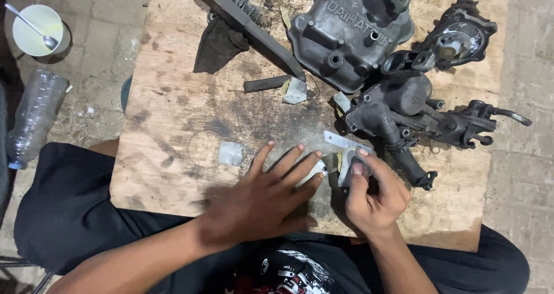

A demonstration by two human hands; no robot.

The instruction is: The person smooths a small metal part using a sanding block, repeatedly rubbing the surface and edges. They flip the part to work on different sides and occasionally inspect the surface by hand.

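Note:
My left hand (266,195) lies flat with its fingers spread on a stained wooden board (173,115), pressing on a pale sheet whose edge shows under the fingertips. My right hand (374,195) is closed on a small grey metal part (346,166), held against that sheet beside my left fingertips. A thin pale blade-like strip (341,139) lies just above the part. A small pale scrap (231,153) rests to the left of my left hand.
A grey engine cover (346,28), dark pump housings (404,106) and a round casting (459,37) crowd the board's far right. A wire brush (245,14), rag (216,46) and short dark rod (266,83) lie at the top. A cup with spoon (37,28) and plastic bottle (32,118) stand on the floor.

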